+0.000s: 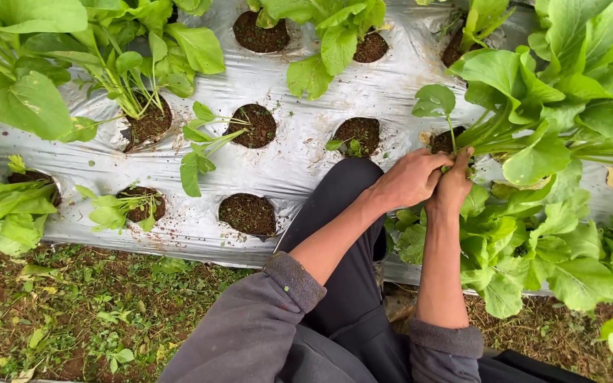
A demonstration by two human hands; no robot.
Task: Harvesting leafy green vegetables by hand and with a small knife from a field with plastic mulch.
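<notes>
Both my hands meet at the base of a leafy green plant (533,120) growing from a hole in the silver plastic mulch sheet (299,156). My left hand (409,179) wraps around the bundled stems just above the soil. My right hand (453,186) grips the same stems from below, fingers closed and pointing up. My knee in dark trousers (342,206) rests on the sheet beside them. The stems' lower ends are hidden by my fingers.
Round soil holes (248,213) dot the sheet; some hold small seedlings (203,145), others bare soil. Larger leafy plants (23,85) stand at the upper left and along the right. Weedy ground (94,319) borders the sheet's near edge.
</notes>
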